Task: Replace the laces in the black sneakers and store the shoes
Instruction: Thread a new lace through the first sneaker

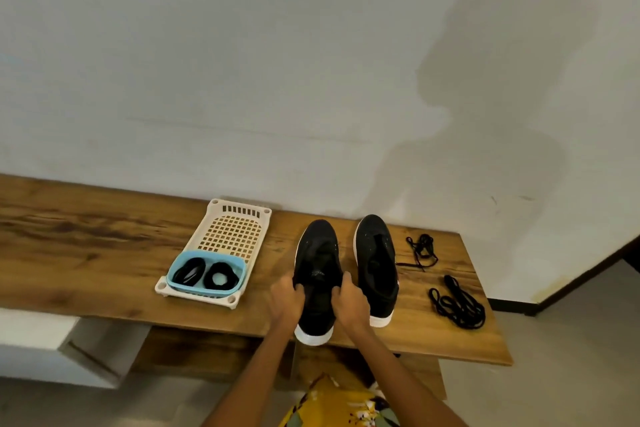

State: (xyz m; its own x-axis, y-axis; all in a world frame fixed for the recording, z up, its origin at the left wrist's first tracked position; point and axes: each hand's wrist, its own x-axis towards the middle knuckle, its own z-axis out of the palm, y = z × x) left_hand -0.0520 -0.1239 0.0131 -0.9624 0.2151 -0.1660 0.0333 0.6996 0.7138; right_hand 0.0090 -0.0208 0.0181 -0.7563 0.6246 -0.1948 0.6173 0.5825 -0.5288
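Observation:
Two black sneakers with white soles stand side by side on the wooden bench, toes toward the wall. My left hand [286, 298] grips the left side of the left sneaker [317, 253] near its opening. My right hand [350, 298] grips the same shoe's right side. The right sneaker [375, 253] stands untouched beside it. To the right lie two loose black laces, one small tangle [420, 251] farther back and a bigger coil [456, 303] nearer me. A small blue tray [221, 262] holds two coiled black laces [204, 274].
A cream perforated basket [232, 232] lies on the wooden bench [86, 246] left of the shoes, with the blue tray at its near end. The white wall runs right behind the bench. The bench's right end is close beyond the loose laces.

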